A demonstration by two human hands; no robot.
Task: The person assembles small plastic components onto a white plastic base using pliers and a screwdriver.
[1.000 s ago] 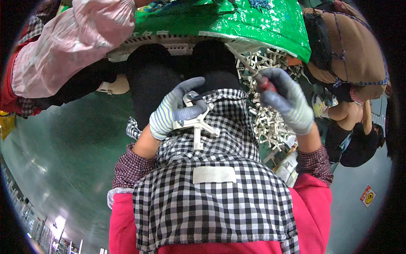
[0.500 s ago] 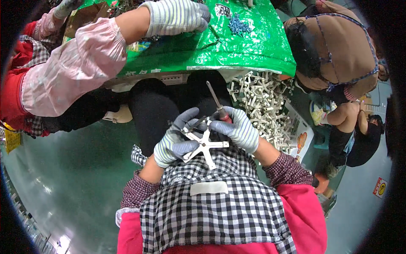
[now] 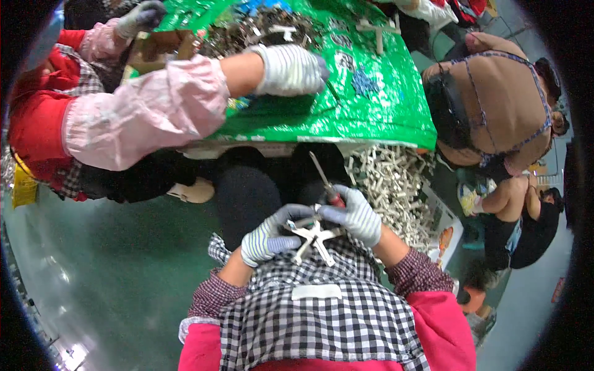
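Above my lap, a white five-armed star-shaped plastic base (image 3: 316, 235) sits between both gloved hands. My left hand (image 3: 268, 238) is closed on its left side, thumb below and fingers above. My right hand (image 3: 361, 217) is closed round a screwdriver (image 3: 335, 197) with a red handle, its shaft pointing up and away from the base. Those right fingertips also pinch at the base's far arm, close to the left fingertips. Something small and metallic seems to lie at that arm, mostly hidden by the fingers.
Ahead stands a table with a green plastic cover (image 3: 396, 114), bearing blue screws (image 3: 365, 84), dark metal pieces (image 3: 260, 26) and another white base (image 3: 380, 29). A co-worker's gloved hand (image 3: 291, 70) reaches over it from the left. White parts (image 3: 396, 195) are heaped at right, near a seated person (image 3: 495, 105).
The view has shifted, showing more of the table. The star base has tilted, and my fingertips have drawn together at its far arm. The co-worker's hand stays over the table.
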